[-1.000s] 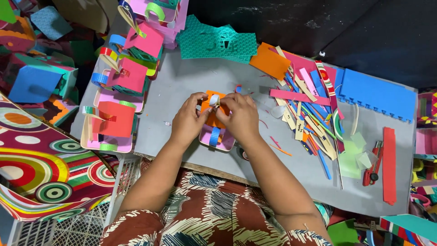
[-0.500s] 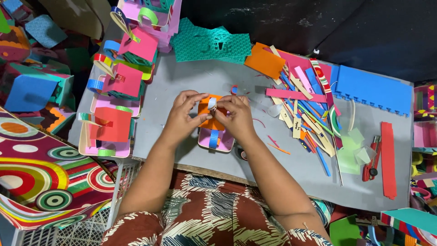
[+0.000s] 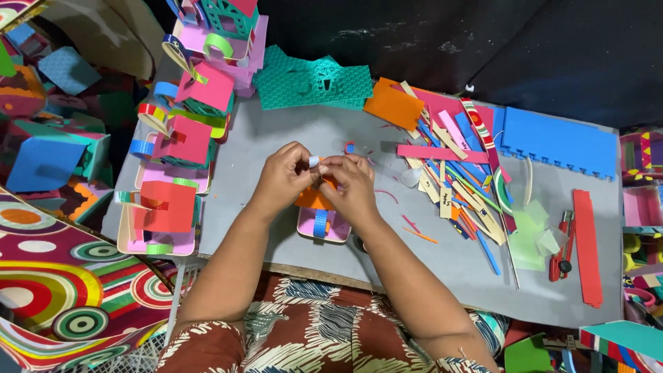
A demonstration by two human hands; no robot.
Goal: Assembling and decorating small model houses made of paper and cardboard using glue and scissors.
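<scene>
- A grey work board [image 3: 276, 228] fills the middle of the frame, with dark cloth behind it along the top and a bright swirl-patterned sheet [image 3: 55, 290] at the lower left.
- Lowest in the frame, patterned clothing covers the person's lap, and both forearms reach up over the board.
- At centre, the left hand [image 3: 282, 178] and right hand [image 3: 352, 185] meet, fingertips pressed together, pinching a small pale-blue strip [image 3: 314, 161] between them.
- Just beneath the hands sits a small craft piece [image 3: 321, 220], pink base with an orange top and a blue band.
- At left stand finished foam models [image 3: 166, 207] in a column.
- At right lie loose coloured strips [image 3: 456, 179], a red cutter [image 3: 561, 245] and a blue foam sheet [image 3: 559, 141].
- Farther up, a teal foam piece [image 3: 314, 83] rests at the board's edge.
</scene>
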